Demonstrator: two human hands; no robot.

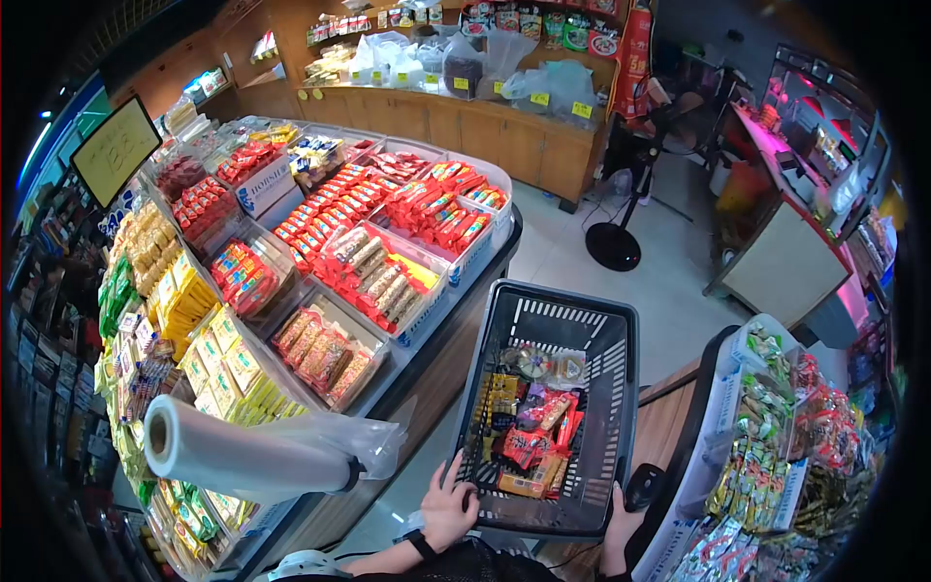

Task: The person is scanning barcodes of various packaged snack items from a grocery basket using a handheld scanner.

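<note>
A dark plastic shopping basket (pixel 483 388) stands upright in front of me, with red, yellow and purple snack packets (pixel 531 441) inside. At its near left corner is my left hand (pixel 449 509), fingers apart, beside the rim, with a black band on the wrist. My right hand (pixel 621 532) is at the near right corner, its thumb upright against the outer rim; its other fingers are hidden. A black object (pixel 645 486), too unclear to name, lies just right of that hand.
A display stand (pixel 456 291) of packaged snacks spans the left, with a plastic bag roll (pixel 242 451) at its near edge. Another snack bin (pixel 747 436) is at right. Behind are a fan stand (pixel 613 246), a counter (pixel 786 257) and wooden cabinets (pixel 475 134).
</note>
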